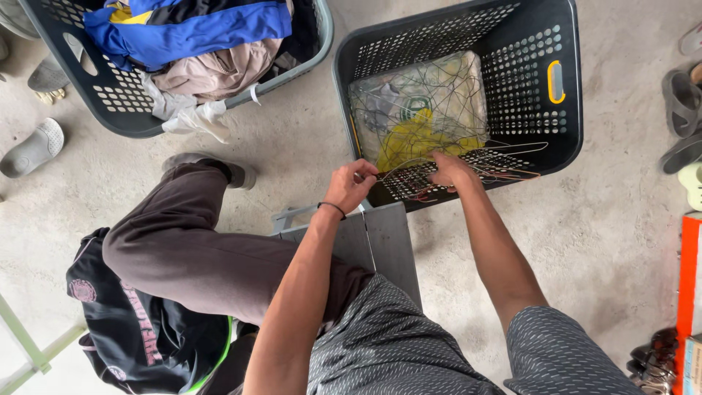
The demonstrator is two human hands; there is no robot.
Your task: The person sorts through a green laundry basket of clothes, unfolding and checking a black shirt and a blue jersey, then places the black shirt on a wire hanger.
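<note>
Take the dark perforated laundry basket (563, 124) with the yellow handle slot as your landmark. Inside it, against its far left wall, lies a clear plastic bag (420, 102) stuffed with yellow and green items, and a tangle of thin wire hangers (468, 164) is spread over the bag and across the basket floor just in front of it. To the left of that basket, well apart, stands a second grey basket (117, 110) heaped with clothes, a blue and yellow garment (190, 29) on top and pale cloth spilling over its near rim. Between you and the landmark basket sits a small grey stool (380, 241). A dark printed garment (139, 329) hangs over your left knee. Sandals lie on the concrete floor (599, 241) to both sides.

Your left hand (349, 186) is at the basket's near rim, its fingers pinched together on a hanger wire. Your right hand (453, 172) reaches inside, palm down, its fingers curled onto the hangers on the basket floor.
</note>
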